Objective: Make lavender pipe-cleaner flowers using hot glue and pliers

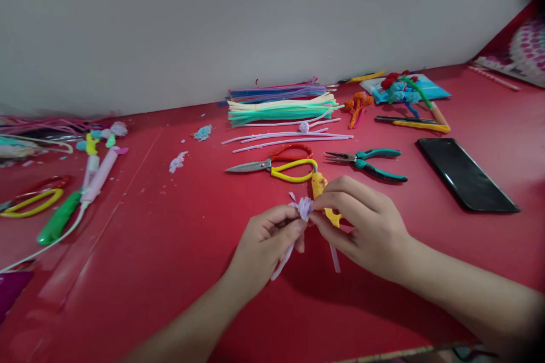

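Both my hands meet over the red table [170,249] and pinch one lilac pipe cleaner [305,207] twisted into a small fluffy knot. My left hand [266,241] grips it from the left, fingers closed, and a loose end trails down below the palm. My right hand [361,227] pinches the knot from the right, and another loose end hangs beneath it. A yellow object [319,186] lies on the table just behind my right fingers, partly hidden by them.
Red-and-yellow scissors [281,165] and teal pliers [366,161] lie just beyond my hands. Bundles of pipe cleaners [281,106] sit near the wall, loose lilac ones [293,137] in front. A black phone [466,174] is at right. Glue gun [80,193] and more scissors [29,201] at left.
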Demonstrator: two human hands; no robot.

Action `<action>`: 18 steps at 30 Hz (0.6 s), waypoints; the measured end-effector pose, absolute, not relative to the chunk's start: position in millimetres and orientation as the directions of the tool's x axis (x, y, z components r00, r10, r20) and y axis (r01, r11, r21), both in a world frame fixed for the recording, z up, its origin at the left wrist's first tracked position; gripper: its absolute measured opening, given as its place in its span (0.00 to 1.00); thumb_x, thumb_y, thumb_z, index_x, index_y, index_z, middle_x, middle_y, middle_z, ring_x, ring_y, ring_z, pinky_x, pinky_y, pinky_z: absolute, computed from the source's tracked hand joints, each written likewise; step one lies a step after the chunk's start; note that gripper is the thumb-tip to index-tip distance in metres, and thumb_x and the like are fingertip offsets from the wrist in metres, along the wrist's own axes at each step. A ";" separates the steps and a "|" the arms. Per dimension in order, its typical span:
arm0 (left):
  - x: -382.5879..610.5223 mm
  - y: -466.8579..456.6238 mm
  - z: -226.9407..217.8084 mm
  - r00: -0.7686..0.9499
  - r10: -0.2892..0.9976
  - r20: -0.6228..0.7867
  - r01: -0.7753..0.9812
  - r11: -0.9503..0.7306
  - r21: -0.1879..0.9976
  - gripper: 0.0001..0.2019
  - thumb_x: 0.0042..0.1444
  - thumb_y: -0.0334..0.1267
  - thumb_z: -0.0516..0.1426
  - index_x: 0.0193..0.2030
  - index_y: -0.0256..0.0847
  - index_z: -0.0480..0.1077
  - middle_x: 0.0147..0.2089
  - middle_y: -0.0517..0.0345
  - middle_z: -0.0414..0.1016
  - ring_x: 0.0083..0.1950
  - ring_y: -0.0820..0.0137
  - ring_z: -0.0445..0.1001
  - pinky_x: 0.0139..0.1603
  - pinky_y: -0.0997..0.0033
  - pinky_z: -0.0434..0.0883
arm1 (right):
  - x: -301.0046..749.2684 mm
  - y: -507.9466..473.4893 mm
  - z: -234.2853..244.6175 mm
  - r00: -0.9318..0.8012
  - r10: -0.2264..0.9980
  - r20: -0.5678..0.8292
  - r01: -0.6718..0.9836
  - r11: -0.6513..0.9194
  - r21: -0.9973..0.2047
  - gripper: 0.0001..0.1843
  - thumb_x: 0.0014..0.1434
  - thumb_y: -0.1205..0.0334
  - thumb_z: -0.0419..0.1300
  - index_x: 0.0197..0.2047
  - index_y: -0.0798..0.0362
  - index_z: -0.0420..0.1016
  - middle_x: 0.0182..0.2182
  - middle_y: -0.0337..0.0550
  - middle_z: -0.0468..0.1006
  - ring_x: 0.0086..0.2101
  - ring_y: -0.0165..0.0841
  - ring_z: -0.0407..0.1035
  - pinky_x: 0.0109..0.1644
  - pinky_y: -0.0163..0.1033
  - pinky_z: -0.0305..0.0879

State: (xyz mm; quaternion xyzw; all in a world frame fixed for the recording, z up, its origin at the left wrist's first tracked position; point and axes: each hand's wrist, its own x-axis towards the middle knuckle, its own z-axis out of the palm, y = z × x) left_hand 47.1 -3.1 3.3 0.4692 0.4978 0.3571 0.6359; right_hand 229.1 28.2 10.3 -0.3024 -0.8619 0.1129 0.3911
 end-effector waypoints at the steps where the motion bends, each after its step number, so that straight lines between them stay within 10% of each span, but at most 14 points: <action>1: 47.2 -3.1 3.5 0.246 0.921 -0.302 0.019 0.307 0.952 0.09 0.58 0.42 0.56 0.37 0.40 0.72 0.21 0.67 0.66 0.15 0.83 0.52 0.15 0.81 0.51 | 229.2 28.2 10.2 -0.511 0.610 0.605 0.433 0.791 -0.432 0.05 0.58 0.72 0.57 0.39 0.56 0.69 0.33 0.44 0.71 0.33 0.31 0.66 0.36 0.38 0.65; 18: 49.8 -1.7 10.3 0.183 0.948 -0.259 0.098 0.244 0.965 0.08 0.56 0.38 0.55 0.35 0.39 0.75 0.20 0.65 0.64 0.21 0.78 0.55 0.23 0.79 0.55 | 228.5 27.2 12.4 -0.530 0.605 0.594 0.445 0.795 -0.413 0.07 0.58 0.72 0.55 0.40 0.54 0.69 0.33 0.45 0.73 0.34 0.32 0.68 0.36 0.38 0.66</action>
